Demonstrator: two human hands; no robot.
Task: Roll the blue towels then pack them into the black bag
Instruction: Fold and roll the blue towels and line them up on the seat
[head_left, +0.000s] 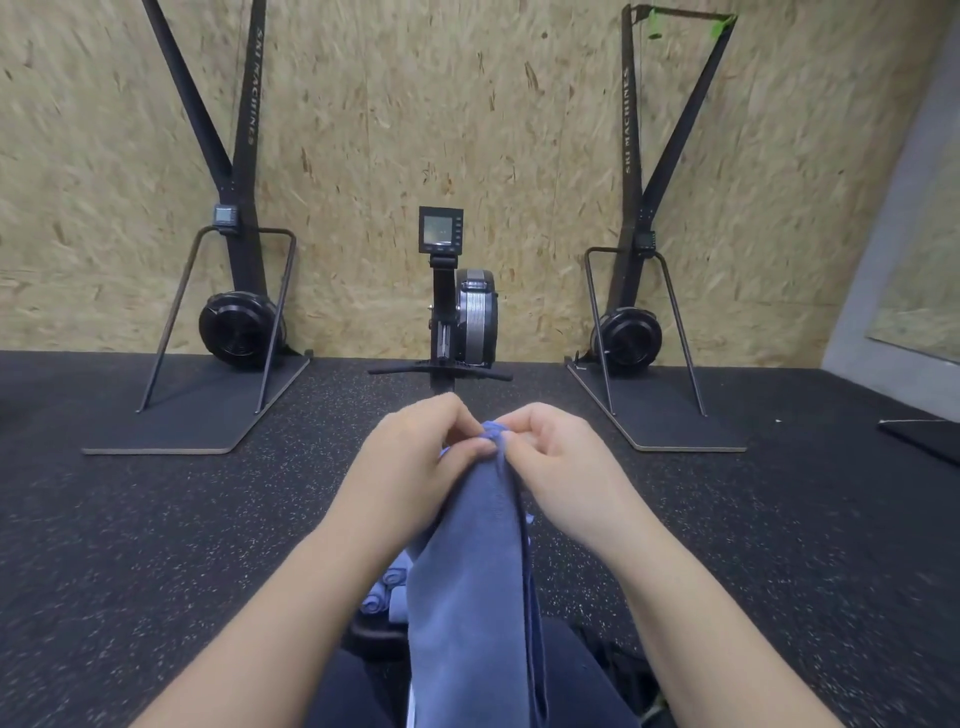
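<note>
A blue towel (470, 582) hangs lengthwise down the middle of the view, held up in front of me by its top edge. My left hand (415, 452) and my right hand (556, 457) pinch that top edge side by side, fingers closed on the cloth. Below the hanging towel, on its left, several rolled blue towels (384, 592) lie together low down. A dark shape (618, 660) shows at the lower right behind the towel; whether it is the black bag I cannot tell.
A rowing machine (457, 312) stands straight ahead on the black speckled rubber floor (156, 545). Two ski machines (228, 312) (639, 322) stand left and right against the chipboard wall. A dark mat edge (924, 436) lies at the far right.
</note>
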